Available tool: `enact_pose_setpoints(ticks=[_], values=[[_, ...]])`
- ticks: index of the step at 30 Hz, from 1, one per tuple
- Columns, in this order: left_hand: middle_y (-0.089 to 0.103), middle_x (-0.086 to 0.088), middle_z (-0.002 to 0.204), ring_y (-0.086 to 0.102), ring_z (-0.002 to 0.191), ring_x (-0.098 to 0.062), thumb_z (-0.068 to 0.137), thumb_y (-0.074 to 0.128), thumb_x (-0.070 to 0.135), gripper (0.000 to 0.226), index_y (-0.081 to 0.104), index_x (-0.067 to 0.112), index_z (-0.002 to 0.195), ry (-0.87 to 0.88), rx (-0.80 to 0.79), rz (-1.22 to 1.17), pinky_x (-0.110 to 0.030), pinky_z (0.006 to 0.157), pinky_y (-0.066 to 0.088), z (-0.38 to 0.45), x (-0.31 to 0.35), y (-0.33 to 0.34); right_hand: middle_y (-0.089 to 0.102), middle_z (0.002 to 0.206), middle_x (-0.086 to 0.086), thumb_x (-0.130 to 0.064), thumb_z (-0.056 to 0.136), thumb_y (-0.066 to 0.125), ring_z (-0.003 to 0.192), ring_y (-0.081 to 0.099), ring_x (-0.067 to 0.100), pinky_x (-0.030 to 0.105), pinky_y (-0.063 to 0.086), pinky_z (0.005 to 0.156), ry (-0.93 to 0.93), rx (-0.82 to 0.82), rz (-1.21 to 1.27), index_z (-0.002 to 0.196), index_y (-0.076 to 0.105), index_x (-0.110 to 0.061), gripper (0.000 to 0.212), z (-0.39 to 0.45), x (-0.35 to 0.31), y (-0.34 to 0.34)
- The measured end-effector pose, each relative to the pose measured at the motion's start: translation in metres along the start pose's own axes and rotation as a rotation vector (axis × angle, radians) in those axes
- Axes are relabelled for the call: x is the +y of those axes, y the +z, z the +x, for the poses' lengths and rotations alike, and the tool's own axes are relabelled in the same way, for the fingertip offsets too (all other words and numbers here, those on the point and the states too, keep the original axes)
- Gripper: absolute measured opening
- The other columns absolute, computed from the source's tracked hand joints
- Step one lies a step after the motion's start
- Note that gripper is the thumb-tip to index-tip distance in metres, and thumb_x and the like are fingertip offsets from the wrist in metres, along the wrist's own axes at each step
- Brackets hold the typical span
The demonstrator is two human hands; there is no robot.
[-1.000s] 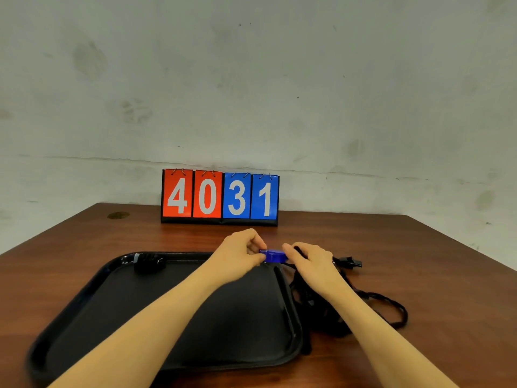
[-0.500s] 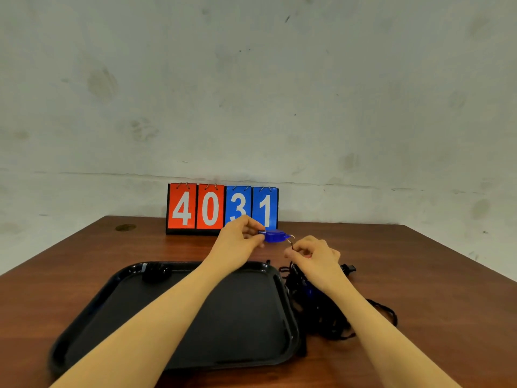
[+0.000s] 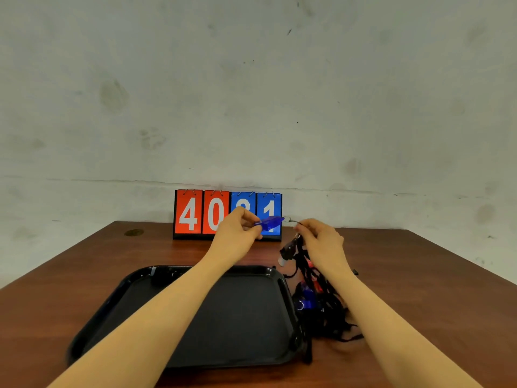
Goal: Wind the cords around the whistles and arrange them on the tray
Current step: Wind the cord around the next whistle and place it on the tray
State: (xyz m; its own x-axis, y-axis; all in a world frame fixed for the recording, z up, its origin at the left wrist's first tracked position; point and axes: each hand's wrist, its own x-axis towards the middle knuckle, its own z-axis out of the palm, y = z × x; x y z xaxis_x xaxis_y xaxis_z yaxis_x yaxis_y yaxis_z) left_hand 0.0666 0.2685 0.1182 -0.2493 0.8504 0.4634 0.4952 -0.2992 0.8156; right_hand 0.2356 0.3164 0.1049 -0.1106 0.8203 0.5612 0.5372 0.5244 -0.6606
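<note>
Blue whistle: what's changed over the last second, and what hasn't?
Both hands have lifted: the left hand raised the blue whistle from tray-edge height to in front of the scoreboard. The right hand, pinching the cord end, rose too, dragging a black whistle and tangled cords up. Unchanged: both grips, the tray, and the wound whistle in its far-left corner.

We are seeing the tray (image 3: 117, 303) lying on the counter (image 3: 419, 275), cord tangle (image 3: 324, 306) just right of it, scoreboard (image 3: 195, 214) standing behind.
</note>
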Motion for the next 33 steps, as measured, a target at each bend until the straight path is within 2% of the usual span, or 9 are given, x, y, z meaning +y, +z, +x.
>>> enact_pose_setpoints(ticks=[4,8,16,18,21,23,26,30,33], values=[[0.062,0.003,0.091,0.065,0.075,-0.006,0.088,0.059,0.011,0.015,0.050,0.016,0.098,0.009,0.062,-0.076,-0.014,0.060,0.048,0.003,0.003,-0.008,0.066,0.071,-0.003,-0.036,0.090,0.054,0.073,0.061,0.011,0.041,0.045,0.091,-0.015,-0.006,0.079,0.088,0.069,-0.023,0.020,0.007,-0.010,0.002],[0.064,-0.002,0.094,0.066,0.073,-0.008,0.088,0.057,0.009,0.013,0.050,0.016,0.097,-0.007,0.108,-0.127,-0.017,0.064,0.050,0.003,0.002,-0.012,0.067,0.080,-0.002,-0.022,0.089,0.058,0.076,0.061,0.008,0.015,0.044,0.070,0.011,-0.093,0.177,0.088,0.068,-0.016,0.012,0.003,-0.009,0.005],[0.064,0.000,0.091,0.067,0.069,-0.007,0.087,0.059,0.008,0.015,0.050,0.017,0.095,-0.076,0.130,-0.109,-0.024,0.066,0.054,-0.008,-0.020,-0.011,0.066,0.078,-0.001,-0.005,0.090,0.051,0.052,0.055,-0.005,0.006,0.039,0.049,0.098,-0.190,0.105,0.092,0.065,-0.014,0.016,-0.015,0.010,0.020],[0.063,0.000,0.091,0.067,0.070,-0.008,0.087,0.059,0.008,0.015,0.051,0.015,0.097,-0.082,0.131,-0.115,-0.022,0.066,0.054,-0.012,-0.024,-0.009,0.062,0.077,-0.005,-0.007,0.090,0.050,0.056,0.056,-0.002,0.006,0.041,0.053,0.084,-0.227,0.023,0.093,0.066,-0.014,0.017,-0.018,0.012,0.024],[0.062,0.000,0.094,0.067,0.072,-0.009,0.087,0.059,0.008,0.015,0.051,0.015,0.098,-0.081,0.143,-0.154,-0.016,0.061,0.050,-0.016,-0.031,-0.009,0.057,0.086,-0.010,-0.013,0.089,0.052,0.078,0.057,0.005,0.022,0.048,0.082,0.067,-0.295,-0.160,0.095,0.069,-0.018,0.019,-0.020,0.016,0.033],[0.063,-0.001,0.097,0.067,0.073,-0.008,0.087,0.058,0.007,0.015,0.051,0.016,0.098,-0.070,0.150,-0.199,-0.016,0.062,0.049,-0.017,-0.034,-0.011,0.053,0.105,-0.009,-0.023,0.089,0.054,0.098,0.053,0.011,0.035,0.036,0.100,0.089,-0.324,-0.258,0.100,0.066,-0.025,0.017,-0.021,0.016,0.037],[0.063,-0.002,0.098,0.067,0.072,-0.006,0.088,0.057,0.007,0.015,0.051,0.019,0.095,-0.047,0.159,-0.224,-0.014,0.063,0.050,-0.016,-0.034,-0.016,0.051,0.114,-0.011,-0.031,0.088,0.056,0.108,0.049,0.011,0.040,0.023,0.104,0.079,-0.358,-0.205,0.104,0.064,-0.029,0.018,-0.020,0.012,0.041],[0.063,0.000,0.099,0.066,0.071,-0.006,0.089,0.056,0.008,0.018,0.052,0.019,0.102,-0.036,0.177,-0.250,-0.010,0.061,0.051,-0.010,-0.035,-0.024,0.060,0.072,-0.011,-0.028,0.091,0.053,0.071,0.052,0.003,0.037,0.037,0.089,0.030,-0.320,-0.058,0.078,0.066,-0.026,0.019,-0.015,0.002,0.048],[0.063,0.000,0.100,0.065,0.075,-0.006,0.089,0.055,0.009,0.025,0.056,0.017,0.113,-0.025,0.155,-0.208,-0.014,0.070,0.052,-0.008,-0.035,-0.031,0.055,0.057,-0.006,-0.025,0.096,0.046,0.047,0.045,0.002,0.021,0.039,0.063,0.067,-0.244,0.126,0.084,0.066,-0.018,0.025,-0.008,-0.005,0.053]])
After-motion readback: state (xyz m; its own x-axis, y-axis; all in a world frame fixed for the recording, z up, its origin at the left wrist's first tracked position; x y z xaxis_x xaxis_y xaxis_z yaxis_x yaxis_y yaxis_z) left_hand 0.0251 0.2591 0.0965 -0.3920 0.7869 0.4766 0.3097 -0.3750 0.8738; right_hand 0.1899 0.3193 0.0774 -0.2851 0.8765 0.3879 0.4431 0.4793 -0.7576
